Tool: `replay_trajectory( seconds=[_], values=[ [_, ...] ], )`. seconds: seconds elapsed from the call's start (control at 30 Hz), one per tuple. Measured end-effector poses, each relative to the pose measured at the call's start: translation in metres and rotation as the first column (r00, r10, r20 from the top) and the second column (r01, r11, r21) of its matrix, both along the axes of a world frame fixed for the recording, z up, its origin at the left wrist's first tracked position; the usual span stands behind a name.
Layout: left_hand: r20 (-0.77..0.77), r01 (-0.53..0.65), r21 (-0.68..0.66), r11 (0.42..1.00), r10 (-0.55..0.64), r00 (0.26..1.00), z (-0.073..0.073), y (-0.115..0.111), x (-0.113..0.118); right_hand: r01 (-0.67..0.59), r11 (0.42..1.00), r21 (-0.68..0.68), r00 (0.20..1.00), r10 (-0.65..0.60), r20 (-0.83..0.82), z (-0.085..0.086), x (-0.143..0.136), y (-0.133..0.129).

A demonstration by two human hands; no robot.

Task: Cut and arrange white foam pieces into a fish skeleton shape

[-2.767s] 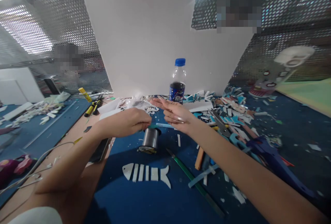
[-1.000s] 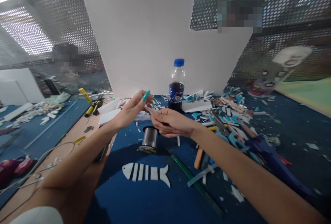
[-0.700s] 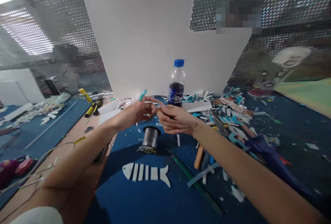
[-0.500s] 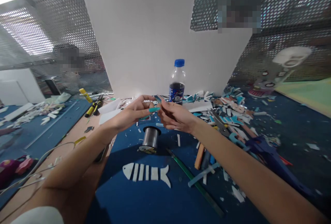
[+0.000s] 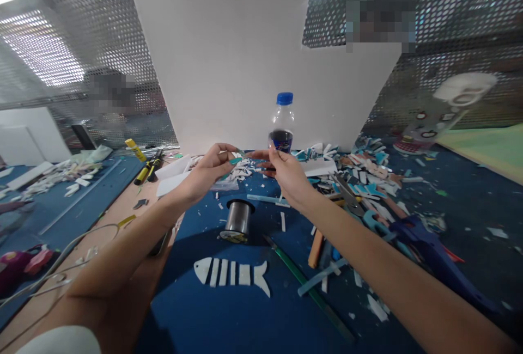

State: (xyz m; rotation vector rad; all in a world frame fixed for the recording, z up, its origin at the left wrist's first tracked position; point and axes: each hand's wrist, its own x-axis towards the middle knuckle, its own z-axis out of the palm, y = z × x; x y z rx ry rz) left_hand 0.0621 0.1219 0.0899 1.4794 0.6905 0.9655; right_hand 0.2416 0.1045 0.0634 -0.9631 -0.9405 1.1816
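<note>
My left hand (image 5: 216, 164), with long teal nails, is raised over the mat, its fingers pinched together on something too small to make out. Facing it, my right hand (image 5: 284, 171) is also closed, thumb against fingers in front of the bottle; what it grips is hidden. A narrow gap lies between the hands. Below them a spool (image 5: 237, 220) of clear line stands on the blue mat (image 5: 204, 321). Nearer to me lies a white fish (image 5: 244, 275) cut into several separate pieces, with a small hole in its head.
A blue-capped bottle (image 5: 285, 117) stands before a white board (image 5: 232, 60). Foam scraps (image 5: 368, 166) are heaped at the right, near a blue glue gun (image 5: 429, 253). A green pencil (image 5: 300, 278) lies right of the fish. Yellow-black tools (image 5: 149, 170) lie at the left.
My hands have moved apart, the left one slightly left and the right one slightly up, uncovering scraps between them. The spool and fish have stayed in place.
</note>
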Motion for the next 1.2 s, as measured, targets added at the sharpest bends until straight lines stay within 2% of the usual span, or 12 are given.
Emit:
replay_trajectory(
  seconds=[0.13,0.3,0.57,0.77,0.93,1.2],
  values=[
    [-0.012,-0.055,0.008,0.998,0.055,0.998,-0.001,0.002,-0.002,0.083,0.996,0.034,0.996,-0.081,-0.046,0.003,0.001,-0.001],
    [-0.051,-0.059,0.056,0.997,0.062,0.997,-0.003,0.003,-0.002,0.056,0.997,0.048,0.995,-0.052,-0.091,0.01,0.001,-0.005],
    [-0.13,0.036,0.243,0.969,-0.004,0.991,-0.011,0.004,0.002,0.067,0.995,0.079,0.997,-0.069,0.022,0.004,0.001,-0.004],
    [-0.235,0.126,0.341,0.931,-0.045,0.971,-0.011,0.0,0.0,0.046,0.991,0.129,0.993,-0.06,0.102,0.005,0.003,-0.008],
    [-0.259,0.119,0.398,0.91,-0.013,0.966,-0.01,-0.004,0.0,-0.043,0.992,0.12,0.988,0.024,0.155,0.007,0.0,-0.012],
    [-0.19,0.057,0.4,0.915,0.022,0.982,-0.009,-0.001,0.0,-0.269,0.962,0.047,0.956,0.261,0.131,0.006,-0.004,-0.01]
  ],
)
